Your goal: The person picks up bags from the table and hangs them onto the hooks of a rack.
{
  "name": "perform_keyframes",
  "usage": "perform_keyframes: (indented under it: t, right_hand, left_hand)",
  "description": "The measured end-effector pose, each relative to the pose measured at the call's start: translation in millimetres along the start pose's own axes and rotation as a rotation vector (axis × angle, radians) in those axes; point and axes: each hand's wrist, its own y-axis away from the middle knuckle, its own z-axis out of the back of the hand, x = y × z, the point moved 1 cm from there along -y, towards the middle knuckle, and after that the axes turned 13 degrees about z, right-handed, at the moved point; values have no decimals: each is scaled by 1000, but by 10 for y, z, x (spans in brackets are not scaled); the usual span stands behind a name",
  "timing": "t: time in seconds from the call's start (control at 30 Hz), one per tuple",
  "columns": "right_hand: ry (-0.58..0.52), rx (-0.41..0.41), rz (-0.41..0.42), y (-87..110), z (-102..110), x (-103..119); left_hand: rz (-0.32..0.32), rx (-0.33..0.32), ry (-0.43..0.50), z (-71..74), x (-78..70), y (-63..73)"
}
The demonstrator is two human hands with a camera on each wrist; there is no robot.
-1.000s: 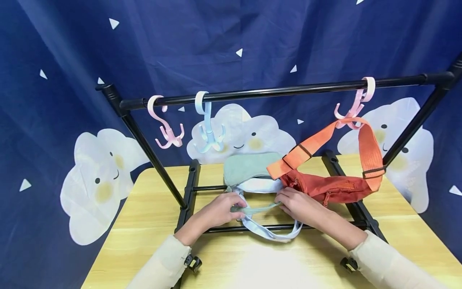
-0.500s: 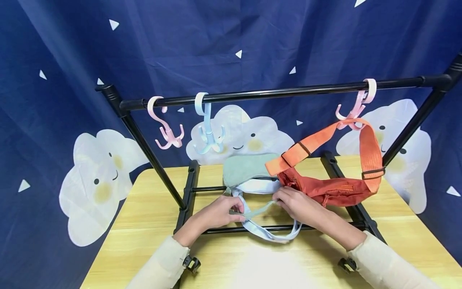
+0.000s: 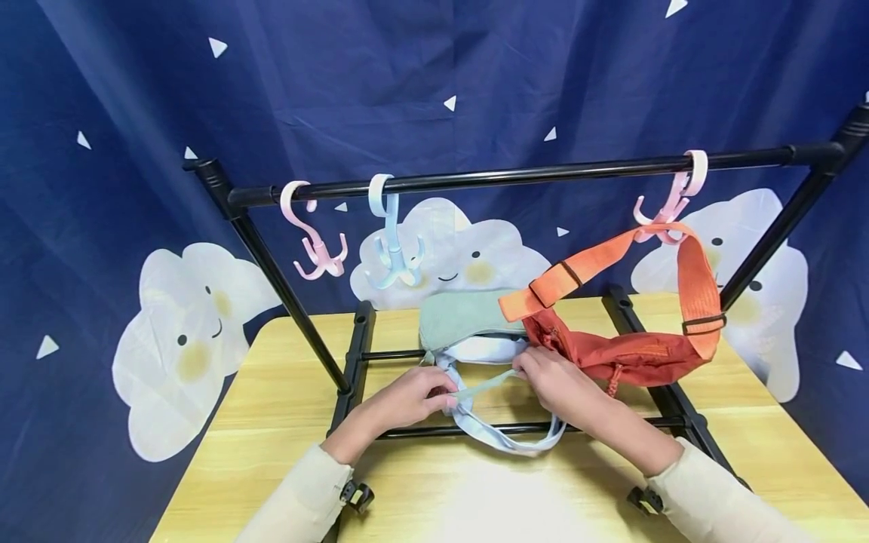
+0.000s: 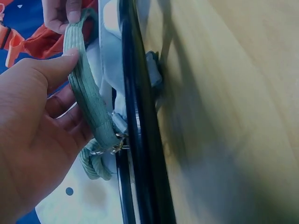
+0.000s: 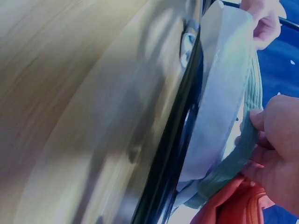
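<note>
My left hand [image 3: 409, 396] pinches a green ribbed bag strap [image 3: 483, 386] between thumb and fingers. Farther right along the same strap, my right hand [image 3: 558, 383] grips it with thumb and fingertips. Behind the hands lies the green bag [image 3: 458, 315] on the rack's base. A pale blue strap [image 3: 505, 441] loops below the green one, over the front base bar. In the left wrist view, metal rings [image 4: 117, 145] show near the strap's lower end. Beside my right hand is a red bag [image 3: 631, 358], its orange strap [image 3: 699, 286] hanging from a pink hook [image 3: 668, 207].
A black rack [image 3: 509, 176] spans the wooden table [image 3: 271, 430]. On its top rail hang another pink hook [image 3: 319, 245] and a blue hook [image 3: 394, 245], both left of the bags. A dark blue curtain [image 3: 353, 83] with cloud faces stands behind.
The green strap between my hands has gone from sagging to straighter, slanting up to the right. My right hand has shifted slightly left and up. The bags stay nearly where they were.
</note>
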Motion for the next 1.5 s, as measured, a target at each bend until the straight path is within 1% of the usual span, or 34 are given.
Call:
perform_keyframes:
  t: [0.17,0.3,0.4,0.53,0.7,0.8,0.97,1.03,1.27,1.5]
  right_hand:
    - [-2,15,-41,-38,9,20]
    - [-24,31,-55,-53,26,35]
    - [-24,26,-55,-67,35,51]
    - [-33,-22,-38,-113,43,57]
    - [-60,-125,-33,-206,56,48]
    - [-70,-163,-38,-256,86,36]
    - [-84,-194,-41,-350,173,17]
    - [-89,-209,-40,-391,215,10]
    - [-87,-229,-13,-505,342,29]
    - [-79,-228,-21,-571,442,57]
  left_hand:
    - [-3,-38,-14,67,5,15]
    - [-9,-76,-35,134,-17,43]
    - [-13,-95,-55,192,-42,73]
    - [-55,-155,-80,288,-70,115]
    - [-105,-252,-119,420,-114,183]
    - [-108,-293,-145,473,-136,215]
    - [-94,-351,-164,537,-167,251]
    - [-102,-380,-172,564,-178,261]
    - [-175,-494,-186,696,-192,298]
    - [-246,-534,-190,789,-230,326]
